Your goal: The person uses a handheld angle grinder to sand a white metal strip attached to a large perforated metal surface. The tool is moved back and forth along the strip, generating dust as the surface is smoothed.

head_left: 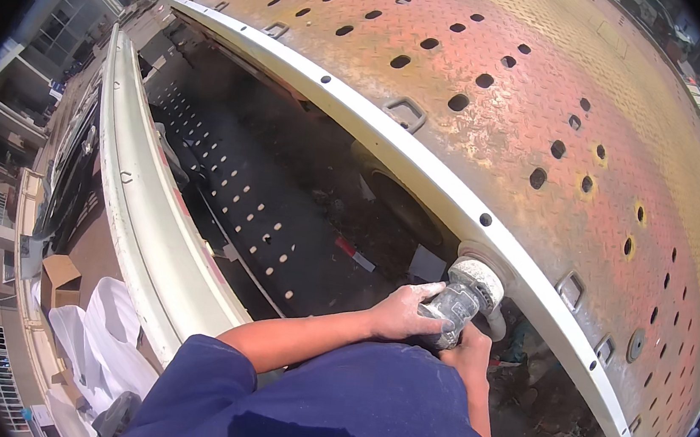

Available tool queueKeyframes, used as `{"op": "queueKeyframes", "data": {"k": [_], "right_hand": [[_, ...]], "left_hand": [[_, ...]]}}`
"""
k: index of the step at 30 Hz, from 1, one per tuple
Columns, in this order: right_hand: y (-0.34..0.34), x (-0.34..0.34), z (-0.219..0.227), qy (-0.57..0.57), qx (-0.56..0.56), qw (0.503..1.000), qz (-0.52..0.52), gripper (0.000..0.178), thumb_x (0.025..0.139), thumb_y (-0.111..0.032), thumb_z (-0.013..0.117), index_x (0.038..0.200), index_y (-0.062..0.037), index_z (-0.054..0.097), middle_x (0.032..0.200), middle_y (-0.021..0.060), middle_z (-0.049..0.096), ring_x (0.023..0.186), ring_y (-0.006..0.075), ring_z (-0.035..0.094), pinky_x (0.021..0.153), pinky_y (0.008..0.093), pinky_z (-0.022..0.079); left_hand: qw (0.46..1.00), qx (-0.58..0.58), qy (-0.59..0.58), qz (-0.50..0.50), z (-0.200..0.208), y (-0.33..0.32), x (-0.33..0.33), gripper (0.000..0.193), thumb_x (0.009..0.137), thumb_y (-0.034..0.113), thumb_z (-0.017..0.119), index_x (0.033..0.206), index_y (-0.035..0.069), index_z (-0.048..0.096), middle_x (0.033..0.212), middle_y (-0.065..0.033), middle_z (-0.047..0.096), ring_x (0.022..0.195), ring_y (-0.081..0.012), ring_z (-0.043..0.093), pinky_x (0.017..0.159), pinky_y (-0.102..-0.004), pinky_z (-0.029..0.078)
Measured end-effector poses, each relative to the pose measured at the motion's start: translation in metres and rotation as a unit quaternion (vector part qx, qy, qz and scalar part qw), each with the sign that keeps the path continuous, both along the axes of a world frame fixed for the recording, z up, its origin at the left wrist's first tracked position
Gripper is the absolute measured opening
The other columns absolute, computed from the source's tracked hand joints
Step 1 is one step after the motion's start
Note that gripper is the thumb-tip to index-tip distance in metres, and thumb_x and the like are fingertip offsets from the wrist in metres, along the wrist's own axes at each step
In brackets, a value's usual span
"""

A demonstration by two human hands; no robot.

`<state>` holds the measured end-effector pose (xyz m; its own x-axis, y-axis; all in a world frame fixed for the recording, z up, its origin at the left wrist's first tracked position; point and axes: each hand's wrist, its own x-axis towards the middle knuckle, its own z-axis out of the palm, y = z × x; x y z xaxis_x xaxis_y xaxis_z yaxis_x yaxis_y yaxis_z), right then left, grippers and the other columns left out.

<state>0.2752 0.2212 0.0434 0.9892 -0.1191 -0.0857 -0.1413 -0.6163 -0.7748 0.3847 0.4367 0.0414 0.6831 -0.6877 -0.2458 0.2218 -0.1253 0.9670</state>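
Both my hands hold a dusty grey angle grinder (pixel 453 306) in front of my body. Its round, whitish head (pixel 480 277) meets the side of the flatbed just below the white edge rail (pixel 425 154). My left hand (pixel 410 312), coated in pale dust, is closed over the left side of the tool's body. My right hand (pixel 470 348) grips it low on the right, with some fingers hidden behind the tool. A curved side piece (pixel 494 321) sticks out at the grinder's right.
The worn yellow-and-red flatbed deck (pixel 496 131), pierced with oval holes, stretches ahead and right. Behind my left arm runs a cream-coloured long beam (pixel 143 197). Dark perforated plates (pixel 227 171) lie in the gap. White sheeting (pixel 99 329) and a cardboard box (pixel 60 280) sit at left.
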Motion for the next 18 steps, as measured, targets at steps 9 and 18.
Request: {"op": "queueKeyframes", "data": {"k": [9, 18], "right_hand": [[0.013, 0.024, -0.014, -0.008, -0.023, 0.999, 0.022, 0.032, 0.074, -0.017, 0.088, 0.098, -0.0023, 0.074, 0.089, 0.0245, 0.078, 0.085, 0.0478, 0.078, 0.076, 0.0534, 0.062], [0.025, 0.039, -0.007, 0.023, -0.045, 0.998, 0.044, 0.031, 0.075, -0.014, 0.084, 0.101, -0.0016, 0.073, 0.09, 0.023, 0.078, 0.087, 0.0479, 0.077, 0.079, 0.0552, 0.062]], "left_hand": [[0.996, -0.047, 0.028, 0.069, -0.034, 0.018, 0.008, 0.104, 0.093, 0.044, 0.092, 0.164, -0.019, 0.048, 0.155, -0.0281, 0.067, 0.141, -0.0269, 0.066, 0.122, -0.0397, 0.051], [0.998, -0.003, 0.023, 0.055, -0.012, 0.028, 0.03, 0.1, 0.092, 0.053, 0.088, 0.162, -0.011, 0.057, 0.146, -0.0193, 0.073, 0.132, -0.0222, 0.07, 0.116, -0.0395, 0.054]]}}
